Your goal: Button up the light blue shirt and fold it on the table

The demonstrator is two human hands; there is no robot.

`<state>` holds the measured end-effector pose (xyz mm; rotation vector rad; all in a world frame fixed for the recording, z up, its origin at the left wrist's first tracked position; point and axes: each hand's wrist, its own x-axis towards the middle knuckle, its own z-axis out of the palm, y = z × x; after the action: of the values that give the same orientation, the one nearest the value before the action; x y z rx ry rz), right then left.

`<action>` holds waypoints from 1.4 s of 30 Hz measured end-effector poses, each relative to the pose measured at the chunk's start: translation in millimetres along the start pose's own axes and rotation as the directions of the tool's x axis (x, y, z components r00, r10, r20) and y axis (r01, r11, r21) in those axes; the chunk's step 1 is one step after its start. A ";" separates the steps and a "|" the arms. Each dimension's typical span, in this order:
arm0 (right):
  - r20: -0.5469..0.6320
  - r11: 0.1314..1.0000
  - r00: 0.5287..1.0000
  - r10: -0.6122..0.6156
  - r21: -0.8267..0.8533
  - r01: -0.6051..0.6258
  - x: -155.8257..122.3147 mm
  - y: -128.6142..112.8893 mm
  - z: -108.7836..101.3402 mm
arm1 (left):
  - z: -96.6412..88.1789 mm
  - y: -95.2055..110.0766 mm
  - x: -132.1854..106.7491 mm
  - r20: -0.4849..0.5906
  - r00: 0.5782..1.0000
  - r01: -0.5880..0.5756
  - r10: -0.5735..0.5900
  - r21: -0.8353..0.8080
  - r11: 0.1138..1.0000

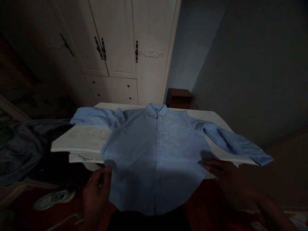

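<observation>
While the blue shirt (pixel 149 150) lies front-up, left hand (pixel 97 187) adjoins its eight o'clock, right hand (pixel 222 171) four; cannot tell whether fingers pinch.

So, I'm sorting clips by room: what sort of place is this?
Likely a bedroom: a white wardrobe stands behind, a small brown cabinet sits near it, and a blue button-down shirt lies spread over a white table.

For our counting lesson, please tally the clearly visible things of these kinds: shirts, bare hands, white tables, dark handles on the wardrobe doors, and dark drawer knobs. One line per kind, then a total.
Blue shirt: 1
Bare hands: 2 (left hand, right hand)
White table: 1
Dark door handles: 4
Dark drawer knobs: 4
Total: 12
</observation>
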<state>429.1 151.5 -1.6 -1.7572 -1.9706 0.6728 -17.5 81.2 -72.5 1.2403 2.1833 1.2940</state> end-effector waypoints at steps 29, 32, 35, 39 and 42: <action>0.222 0.446 0.485 -0.846 -0.203 0.872 294.0 -86.5 76.4 | 186.5 163.4 216.9 0.717 0.507 -0.642 0.479 -0.057 0.765; 0.234 0.339 0.403 -0.885 -0.269 0.901 294.3 -89.7 74.9 | 190.0 161.3 215.3 0.706 0.517 -0.629 0.483 -0.068 0.774; 0.198 0.249 0.333 -0.922 -0.355 0.901 294.0 -89.6 74.9 | 191.5 158.4 212.3 0.677 0.547 -0.605 0.493 -0.087 0.791; 0.101 0.259 0.323 -0.941 -0.398 0.880 291.9 -83.5 77.6 | 190.7 153.8 209.6 0.642 0.544 -0.587 0.540 -0.169 0.792; 0.049 0.243 0.282 -0.958 -0.380 0.892 289.8 -79.4 79.8 | 189.3 152.7 209.1 0.641 0.518 -0.602 0.567 -0.198 0.774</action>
<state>284.2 425.9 -20.9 -0.3616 -2.5588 -0.3092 61.5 387.1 -16.9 2.1788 1.2900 0.7433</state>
